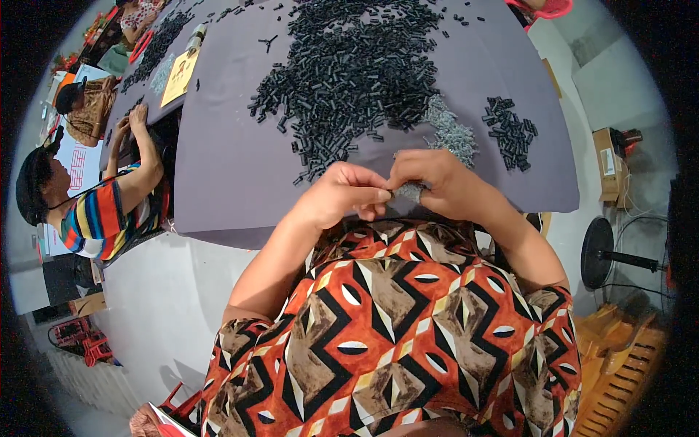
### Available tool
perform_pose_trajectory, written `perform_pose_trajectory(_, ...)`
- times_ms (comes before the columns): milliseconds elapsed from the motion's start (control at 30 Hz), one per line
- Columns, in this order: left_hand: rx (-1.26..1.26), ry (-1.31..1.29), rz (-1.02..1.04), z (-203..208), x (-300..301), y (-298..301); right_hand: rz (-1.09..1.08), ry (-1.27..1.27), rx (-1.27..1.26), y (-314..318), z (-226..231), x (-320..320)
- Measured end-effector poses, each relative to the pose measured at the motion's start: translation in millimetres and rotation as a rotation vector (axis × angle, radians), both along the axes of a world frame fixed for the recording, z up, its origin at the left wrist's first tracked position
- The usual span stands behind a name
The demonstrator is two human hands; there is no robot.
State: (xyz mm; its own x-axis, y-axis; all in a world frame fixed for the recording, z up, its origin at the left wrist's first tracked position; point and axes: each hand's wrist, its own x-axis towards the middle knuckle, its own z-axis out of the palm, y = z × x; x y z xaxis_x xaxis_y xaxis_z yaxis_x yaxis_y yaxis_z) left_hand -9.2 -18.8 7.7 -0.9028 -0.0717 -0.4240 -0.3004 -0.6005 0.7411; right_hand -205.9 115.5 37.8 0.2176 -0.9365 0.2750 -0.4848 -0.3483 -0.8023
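At the near edge of the table, my left hand (344, 194) and my right hand (443, 183) meet fingertip to fingertip. The left thumb and forefinger are pinched together; whatever sits between them is too small and covered to name. A cluster of small silvery pieces (412, 191) shows under the curled fingers of my right hand. Just beyond that hand lies a pile of similar thin silvery pieces (453, 132), perhaps screws. A large heap of short black tubular parts (357, 80) spreads over the table beyond my hands. To the right is a smaller group of the same black parts (511, 135).
A grey cloth covers the table (226, 160). One black three-armed part (268, 44) lies apart at the left. Another person in a striped top (109, 211) works at the left with more black parts. A black round-based stand (598, 251) and a cardboard box (608, 164) are at the right.
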Motion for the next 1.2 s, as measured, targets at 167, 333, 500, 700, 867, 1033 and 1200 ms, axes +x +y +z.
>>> perform_pose_trajectory(167,-0.493,-0.022,0.084,3.0,-2.1,10.2,-0.148,-0.175,0.134,5.9,-8.4,6.0)
perform_pose_trajectory(333,-0.671,0.004,0.202,5.8,-1.5,20.3,-0.366,-0.222,0.099,3.1,-20.2,2.6)
perform_pose_trajectory(500,-1.165,0.009,0.215,18.1,-2.1,28.7,-0.369,0.243,0.056,2.5,-13.1,17.3)
perform_pose_trajectory(700,-1.053,0.04,0.168,18.6,3.4,26.0,-0.286,0.311,-0.005,-0.2,-19.6,20.4)
perform_pose_trajectory(867,-0.344,0.017,0.063,11.7,6.4,13.9,-0.119,0.189,0.02,4.4,-17.7,15.8)
perform_pose_trajectory(1033,-0.137,0.073,0.051,7.6,5.7,13.2,-0.092,0.147,-0.038,5.2,-10.7,14.8)
perform_pose_trajectory(1200,-0.43,0.034,0.19,8.5,2.6,17.2,-0.214,0.213,0.029,10.0,-0.2,14.7)
